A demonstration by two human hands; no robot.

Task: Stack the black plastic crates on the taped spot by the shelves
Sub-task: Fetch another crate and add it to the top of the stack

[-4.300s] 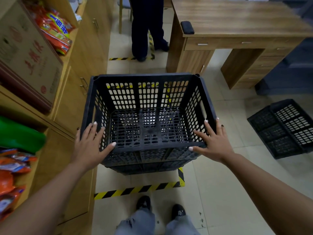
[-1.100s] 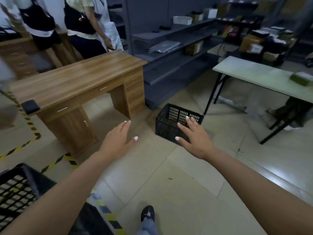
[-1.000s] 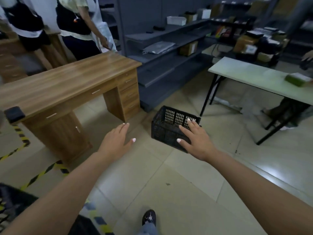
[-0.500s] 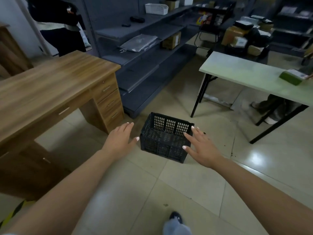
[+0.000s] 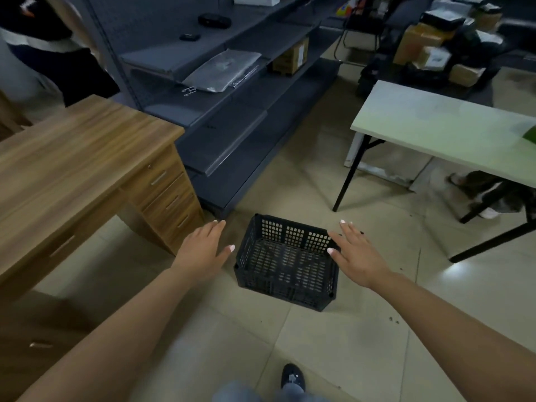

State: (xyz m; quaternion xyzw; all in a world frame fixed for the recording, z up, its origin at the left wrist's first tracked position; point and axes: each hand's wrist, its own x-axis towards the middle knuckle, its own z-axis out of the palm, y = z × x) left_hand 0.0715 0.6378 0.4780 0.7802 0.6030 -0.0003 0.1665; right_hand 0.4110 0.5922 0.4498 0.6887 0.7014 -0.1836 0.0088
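A black crate [image 5: 287, 265] sits upright on the tiled floor [image 5: 362, 343] at twelve o'clock, not yet picked up. The left hand [image 5: 203, 250] at ten o'clock and the right hand [image 5: 358, 256] at two o'clock flank it, fingers straight and holding nothing. The taped spot is out of view, so carrying and stacking this crate remain.

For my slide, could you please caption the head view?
Both open hands, left hand and right hand, reach toward a black crate on the floor.
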